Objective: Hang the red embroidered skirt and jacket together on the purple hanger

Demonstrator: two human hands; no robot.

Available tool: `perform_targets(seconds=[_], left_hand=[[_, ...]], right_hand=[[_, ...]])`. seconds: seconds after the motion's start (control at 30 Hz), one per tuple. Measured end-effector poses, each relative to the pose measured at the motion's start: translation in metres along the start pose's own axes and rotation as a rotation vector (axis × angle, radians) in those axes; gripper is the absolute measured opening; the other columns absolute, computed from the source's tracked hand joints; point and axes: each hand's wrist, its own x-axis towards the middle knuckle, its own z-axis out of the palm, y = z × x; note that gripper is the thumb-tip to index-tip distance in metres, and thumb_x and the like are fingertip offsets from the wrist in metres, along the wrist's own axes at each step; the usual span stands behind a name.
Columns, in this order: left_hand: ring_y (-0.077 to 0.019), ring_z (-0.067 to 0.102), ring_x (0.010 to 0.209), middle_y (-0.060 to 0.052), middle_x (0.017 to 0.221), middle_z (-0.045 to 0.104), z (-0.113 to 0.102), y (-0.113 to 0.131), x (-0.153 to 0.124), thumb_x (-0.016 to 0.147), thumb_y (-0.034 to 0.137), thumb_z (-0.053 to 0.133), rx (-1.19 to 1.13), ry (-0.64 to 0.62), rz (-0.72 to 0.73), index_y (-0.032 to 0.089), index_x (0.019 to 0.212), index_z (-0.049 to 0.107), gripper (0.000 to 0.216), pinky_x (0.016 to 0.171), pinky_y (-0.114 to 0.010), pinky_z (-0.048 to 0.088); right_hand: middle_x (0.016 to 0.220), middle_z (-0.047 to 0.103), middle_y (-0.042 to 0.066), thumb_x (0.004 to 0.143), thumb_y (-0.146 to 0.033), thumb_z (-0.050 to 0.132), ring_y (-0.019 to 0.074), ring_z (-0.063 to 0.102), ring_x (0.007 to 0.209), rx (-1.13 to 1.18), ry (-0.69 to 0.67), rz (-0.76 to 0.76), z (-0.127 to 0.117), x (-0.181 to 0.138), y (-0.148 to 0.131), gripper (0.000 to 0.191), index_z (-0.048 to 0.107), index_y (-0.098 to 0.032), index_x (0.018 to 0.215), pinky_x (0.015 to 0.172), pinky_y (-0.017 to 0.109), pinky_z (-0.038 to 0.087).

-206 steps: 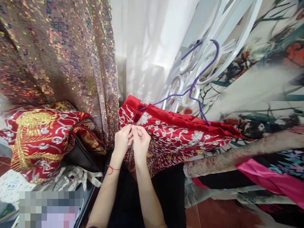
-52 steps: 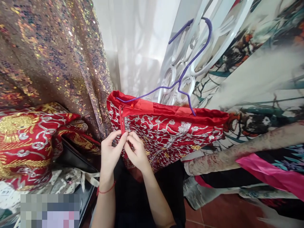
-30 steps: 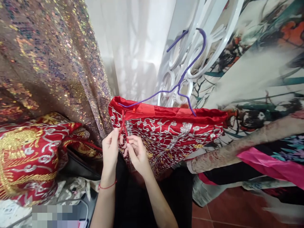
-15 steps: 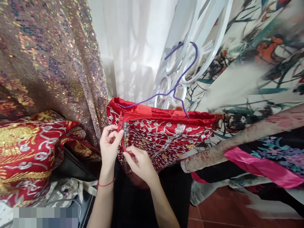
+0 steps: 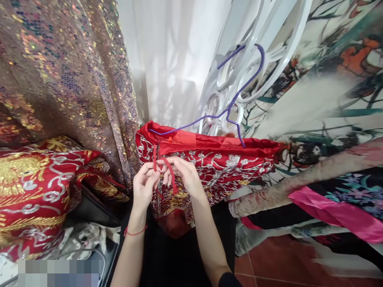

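Observation:
A red skirt-like garment (image 5: 209,167) with silver and gold embroidery hangs by its waist from a purple hanger (image 5: 229,108). Narrow red ties (image 5: 171,172) come off its left edge. My left hand (image 5: 145,185) is closed on one tie, thumb against fingers. Close beside it, my right hand (image 5: 184,173) pinches the other tie near its upper part, and the loose end drops down past the fingers. The two hands nearly touch in front of the embroidery. Where the ties cross between the fingertips is partly hidden.
The hanger hooks on a white openwork frame (image 5: 266,79). Sequinned cloth (image 5: 74,79) hangs at left above another red embroidered garment (image 5: 32,191). On the right are a painted-pattern cloth (image 5: 317,103), a rolled patterned fabric (image 5: 269,191) and a pink strip (image 5: 335,211).
My right hand has moved up beside the left, bringing the tie with it, and its loose end now hangs down. The view has shifted slightly, so the hanger appears farther right.

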Motion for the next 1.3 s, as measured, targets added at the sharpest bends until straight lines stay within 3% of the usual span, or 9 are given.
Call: perform_targets(seconds=[0.07,0.13,0.27,0.37,0.5,0.7,1.03,1.3], left_hand=[[-0.0054,0.039,0.048,0.002,0.065,0.057,0.0,-0.001,0.0,0.08,0.043,0.074,-0.039,-0.002,0.047,0.017,0.081,0.062,0.029,0.045,-0.018,0.03],[-0.006,0.038,0.051,0.002,0.064,0.053,0.001,0.0,-0.002,0.081,0.045,0.074,-0.013,0.011,0.053,0.016,0.077,0.062,0.031,0.048,-0.018,0.033],[-0.0084,0.047,0.06,0.0,0.074,0.06,0.006,0.003,-0.005,0.079,0.048,0.076,0.087,0.062,-0.029,0.017,0.086,0.07,0.033,0.058,-0.019,0.042],[-0.0095,0.05,0.061,0.0,0.07,0.059,0.009,0.005,-0.003,0.074,0.051,0.08,0.05,0.071,-0.092,0.017,0.095,0.073,0.041,0.06,-0.021,0.045],[-0.0054,0.033,0.048,0.004,0.057,0.046,0.014,0.003,0.006,0.069,0.05,0.083,0.002,0.099,-0.155,0.016,0.093,0.075,0.042,0.045,-0.018,0.03],[-0.0027,0.025,0.043,0.006,0.053,0.038,0.022,0.001,0.009,0.071,0.046,0.08,0.007,0.114,-0.091,0.014,0.081,0.073,0.034,0.04,-0.016,0.021],[-0.0029,0.025,0.045,0.006,0.056,0.04,0.019,0.01,-0.013,0.073,0.048,0.081,0.038,0.101,-0.063,0.015,0.081,0.071,0.035,0.041,-0.016,0.02],[-0.0044,0.025,0.047,0.006,0.057,0.038,0.014,0.021,-0.01,0.077,0.054,0.077,0.049,0.097,-0.013,0.015,0.085,0.069,0.039,0.042,-0.017,0.021]], right_hand=[[0.078,0.067,0.001,0.098,-0.046,0.049,0.0114,0.061,0.054,-0.033,-0.018,0.042,-0.001,0.004,0.001,0.037,0.075,-0.021,0.108,0.052,0.027,0.052],[0.074,0.068,0.0,0.098,-0.038,0.049,0.0119,0.06,0.054,-0.204,0.027,-0.005,0.001,0.007,0.0,0.032,0.075,-0.022,0.108,0.055,0.027,0.053],[0.098,0.077,0.003,0.095,-0.024,0.054,0.0171,0.07,0.088,-0.573,0.108,-0.251,0.006,0.013,-0.001,0.023,0.076,-0.024,0.102,0.083,0.032,0.057],[0.107,0.078,0.004,0.095,-0.023,0.057,0.0177,0.072,0.098,-0.563,0.086,-0.295,0.007,0.018,0.003,0.02,0.076,-0.024,0.102,0.092,0.032,0.056],[0.105,0.079,0.004,0.095,-0.022,0.057,0.018,0.073,0.098,-0.454,0.059,-0.247,0.001,0.026,0.011,0.02,0.077,-0.022,0.099,0.094,0.032,0.056],[0.098,0.079,0.003,0.094,-0.02,0.057,0.016,0.073,0.09,-0.439,0.03,-0.253,-0.005,0.027,0.006,0.019,0.076,-0.022,0.095,0.087,0.028,0.057],[0.1,0.074,0.004,0.094,-0.024,0.057,0.0146,0.068,0.083,-0.404,0.061,-0.227,0.007,0.001,0.005,0.016,0.071,-0.022,0.103,0.077,0.028,0.056],[0.082,0.064,-0.001,0.095,-0.027,0.058,0.0115,0.06,0.071,-0.306,0.115,-0.227,0.02,0.007,0.003,0.012,0.067,-0.022,0.099,0.071,0.025,0.051]])
